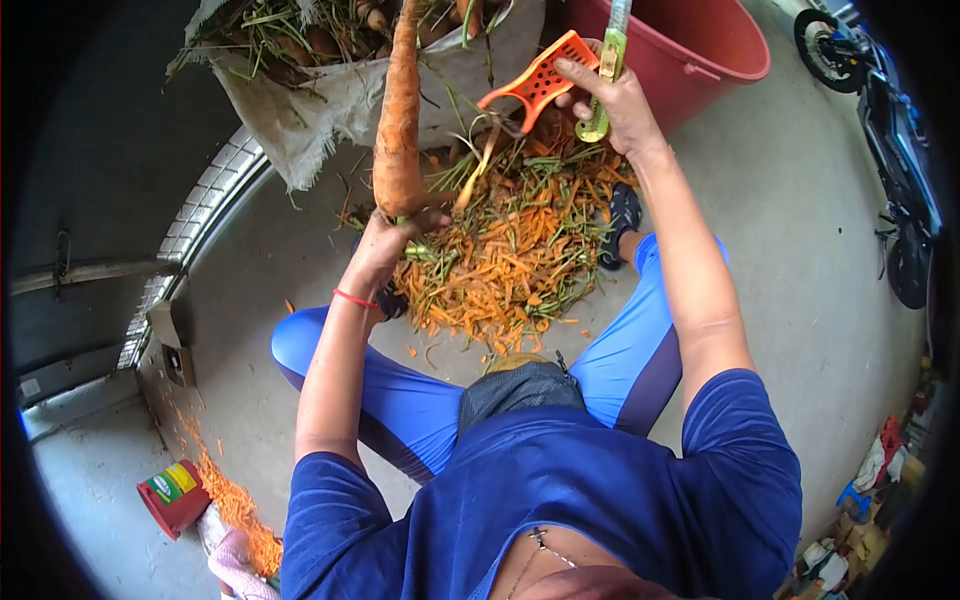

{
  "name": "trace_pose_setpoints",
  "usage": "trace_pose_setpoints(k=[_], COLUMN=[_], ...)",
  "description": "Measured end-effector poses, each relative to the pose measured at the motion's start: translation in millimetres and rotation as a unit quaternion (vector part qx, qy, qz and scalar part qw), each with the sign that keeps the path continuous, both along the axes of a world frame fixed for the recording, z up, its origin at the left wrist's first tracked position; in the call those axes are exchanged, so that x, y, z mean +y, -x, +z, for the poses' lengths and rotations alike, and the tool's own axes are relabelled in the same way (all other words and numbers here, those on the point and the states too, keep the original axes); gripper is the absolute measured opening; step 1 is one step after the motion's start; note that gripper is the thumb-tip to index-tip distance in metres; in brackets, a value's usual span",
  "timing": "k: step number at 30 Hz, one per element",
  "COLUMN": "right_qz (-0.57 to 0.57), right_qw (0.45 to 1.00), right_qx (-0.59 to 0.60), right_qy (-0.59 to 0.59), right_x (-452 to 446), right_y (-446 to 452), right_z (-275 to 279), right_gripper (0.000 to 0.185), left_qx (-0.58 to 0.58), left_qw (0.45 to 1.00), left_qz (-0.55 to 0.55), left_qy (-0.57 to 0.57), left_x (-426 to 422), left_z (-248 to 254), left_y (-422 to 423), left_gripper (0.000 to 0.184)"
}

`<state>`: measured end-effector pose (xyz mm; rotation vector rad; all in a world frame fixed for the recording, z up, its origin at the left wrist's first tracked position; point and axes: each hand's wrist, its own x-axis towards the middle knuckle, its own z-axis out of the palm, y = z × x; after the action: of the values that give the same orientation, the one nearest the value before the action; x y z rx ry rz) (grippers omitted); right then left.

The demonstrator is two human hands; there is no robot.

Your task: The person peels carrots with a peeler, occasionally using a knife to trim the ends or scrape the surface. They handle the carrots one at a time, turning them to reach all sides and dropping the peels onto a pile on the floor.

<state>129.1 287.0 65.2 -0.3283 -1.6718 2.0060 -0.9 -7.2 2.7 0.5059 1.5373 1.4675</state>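
Left hand (380,250): I am seeing it clamping round the stem end of a big carrot (398,130), a red string circling the wrist.
Carrot: pointing away from the body, rising in front of the sack (270,110).
Right hand (622,105): gripping an orange peeler (545,82) and a green-handled tool (595,125) together, the fingers closing on both.
Sack: standing just ahead, bulging with roots (320,45) and green stems, its frayed edge hanging near the carrot.
Red tub (690,95): blocking the forward right, just beyond the right hand.
Peelings (500,260): heaping on the floor (790,260) between the left shoe (392,300) and the right shoe (622,215).
Open room: I am finding the widest stretch of grey floor on the right, running from the knee to a motorbike (900,170).
Left margin: a small red pot (175,500) is sitting beside orange shavings (240,510).
Hard to make out: my upper edge is cutting off the carrot's tip and the tool's far end; the left forearm is partly hiding the left shoe; the clutter (860,500) at lower right is blurring.
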Motion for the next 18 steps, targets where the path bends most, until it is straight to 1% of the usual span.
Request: trace_pose_setpoints(k=[1, 2, 3, 4, 5, 7, 8, 9, 11, 12, 15, 16, 18], right_qz=[-0.024, -0.055, -0.087, -0.105, -0.077, -0.015, -0.024, -0.017, -0.007, -0.014, -0.003, 0.009, 0.000], right_qw=[0.999, 0.984, 0.949, 0.894, 0.932, 0.983, 0.977, 0.983, 0.991, 0.987, 0.987, 0.988, 0.986], right_qx=[0.018, -0.012, -0.042, -0.027, -0.039, -0.068, -0.056, -0.063, -0.076, -0.076, -0.080, -0.090, -0.085], right_qy=[-0.032, -0.168, -0.299, -0.434, -0.351, -0.171, -0.206, -0.174, -0.111, -0.140, -0.138, -0.126, -0.142], right_x=[-7, -10, -11, -5, -3, -14, -16, -21, -29, -34, -42, -41, -40], right_y=[1, 3, 5, 11, 12, 15, 19, 21, 24, 26, 32, 32, 33], right_z=[6, 7, 5, -2, -8, -3, -10, -13, -17, -17, -22, -24, -30], right_gripper=[0.022, 0.022, 0.023, 0.024, 0.024, 0.024, 0.025, 0.026, 0.028, 0.029, 0.029, 0.030, 0.031], left_qx=[0.003, 0.004, 0.014, 0.020, 0.025, -0.023, -0.029, -0.034, -0.012, -0.002, -0.029, -0.057, -0.086], left_qw=[1.000, 0.998, 0.997, 0.995, 0.992, 0.991, 0.989, 0.987, 0.987, 0.987, 0.979, 0.980, 0.977], left_qz=[0.016, 0.033, 0.057, 0.082, 0.108, 0.115, 0.114, 0.112, 0.136, 0.146, 0.185, 0.169, 0.161], left_qy=[-0.025, -0.048, -0.054, -0.058, -0.060, -0.068, -0.090, -0.111, -0.083, -0.069, -0.076, -0.091, -0.109], left_x=[7, 11, 18, 29, 39, 50, 53, 55, 57, 58, 62, 61, 59], left_z=[-10, -18, -15, -9, -8, -18, -23, -25, -26, -24, -20, -23, -21], left_y=[8, 15, 16, 11, 5, -3, -3, -3, -3, -5, -11, -8, -7], left_gripper=[0.029, 0.031, 0.032, 0.032, 0.033, 0.027, 0.029, 0.030, 0.031, 0.031, 0.033, 0.034, 0.033])
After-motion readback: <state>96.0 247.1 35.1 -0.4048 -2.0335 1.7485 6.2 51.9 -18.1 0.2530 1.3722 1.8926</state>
